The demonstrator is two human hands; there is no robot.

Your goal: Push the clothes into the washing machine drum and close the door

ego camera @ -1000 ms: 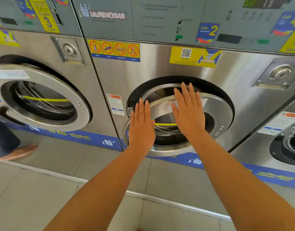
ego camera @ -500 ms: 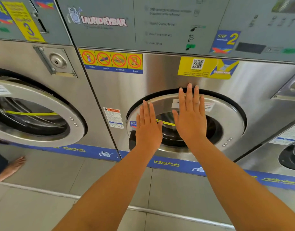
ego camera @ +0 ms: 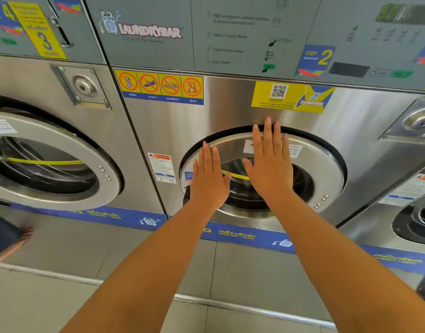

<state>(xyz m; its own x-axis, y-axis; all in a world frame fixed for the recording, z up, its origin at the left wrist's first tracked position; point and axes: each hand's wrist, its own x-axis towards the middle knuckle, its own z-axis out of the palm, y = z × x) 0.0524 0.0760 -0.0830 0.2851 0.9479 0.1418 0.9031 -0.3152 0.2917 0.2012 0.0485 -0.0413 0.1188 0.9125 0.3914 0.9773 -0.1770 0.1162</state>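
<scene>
The middle washing machine (ego camera: 221,116) has a round steel door (ego camera: 326,169) with a dark glass window, now lying nearly flush in its black-rimmed opening. My left hand (ego camera: 209,179) presses flat on the door's left rim, fingers together and pointing up. My right hand (ego camera: 269,162) lies flat on the upper part of the door, fingertips reaching the top rim. Neither hand holds anything. The glass is dark, and no clothes can be made out behind it.
A second washer (ego camera: 62,92) stands on the left with its door (ego camera: 50,164) slightly ajar. A third machine (ego camera: 413,212) sits at the right edge. A person's bare foot (ego camera: 14,246) rests on the grey tiled floor (ego camera: 62,296) at the far left.
The middle door swung from partly open to nearly flush with the machine front under both hands. The view moved closer to the machine.
</scene>
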